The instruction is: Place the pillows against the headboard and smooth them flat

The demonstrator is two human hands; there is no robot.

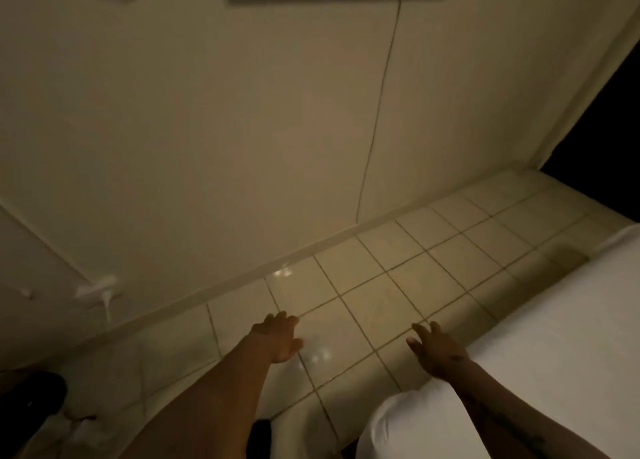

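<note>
Reaching forward over the pale square-tiled floor (374,285), the left hand (278,337) and right hand (438,349) hang open and empty, beside the white-sheeted bed (554,337). No pillow or headboard shows; better to find 1 pillow first, then grip its 2 corners.

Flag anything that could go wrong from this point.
Both hands, left and right, are empty and out over the tiled floor, not the bed; no pillow or headboard is in view. The floor shows glossy glints, so it may be slippery. Dim light could hide wrinkles.
</note>
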